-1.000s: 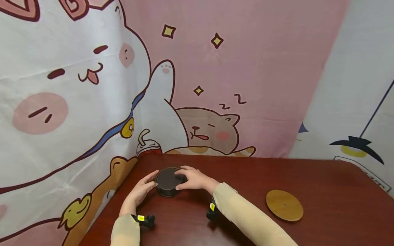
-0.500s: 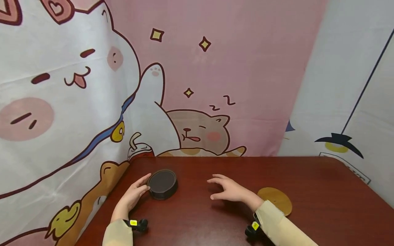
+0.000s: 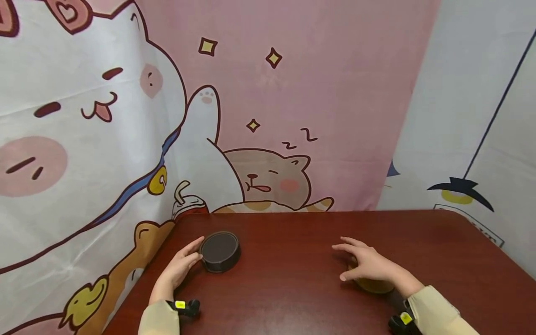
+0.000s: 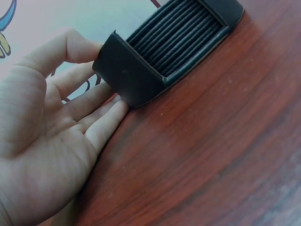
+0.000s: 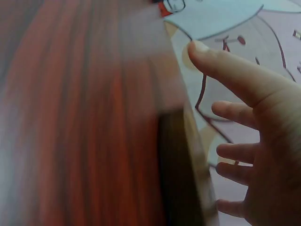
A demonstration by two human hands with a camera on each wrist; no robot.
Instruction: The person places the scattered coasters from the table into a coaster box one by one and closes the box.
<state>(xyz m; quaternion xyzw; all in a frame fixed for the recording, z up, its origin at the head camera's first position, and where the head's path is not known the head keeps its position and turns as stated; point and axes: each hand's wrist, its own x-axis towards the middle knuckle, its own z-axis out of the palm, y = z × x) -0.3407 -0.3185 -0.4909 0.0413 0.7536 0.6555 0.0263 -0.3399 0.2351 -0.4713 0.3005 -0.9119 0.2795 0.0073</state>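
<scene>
A: What fills the scene, biggest first?

B: A cartoon cat backdrop (image 3: 125, 116) hangs behind everything. Below it lies the dark red wooden table (image 3: 293, 279), taking up the lower half of the head view.

A: And on the table?

B: Toward nine o'clock stands a round black holder (image 3: 220, 251), packed with a stack of dark coasters (image 4: 176, 33) that show edge-on in the left wrist view. Toward four o'clock lies a round wooden disc (image 3: 372, 284), flat on the table, mostly covered by a hand.

A: The hands?

B: The left hand (image 3: 177, 270) sits at the holder's eight o'clock side. Its fingers (image 4: 101, 120) lie straight and close together, tips against the holder's wall, thumb raised near the rim. Nothing is clasped. The right hand (image 3: 370, 265) is over the wooden disc, well apart from the holder, fingers spread and slightly bent. Whether it touches the disc I cannot tell; the right wrist view is blurred, showing only separated fingers (image 5: 235, 70).

A: Anything smaller?

B: A small black wrist camera with a yellow tag (image 3: 184, 306) at the left cuff.
</scene>
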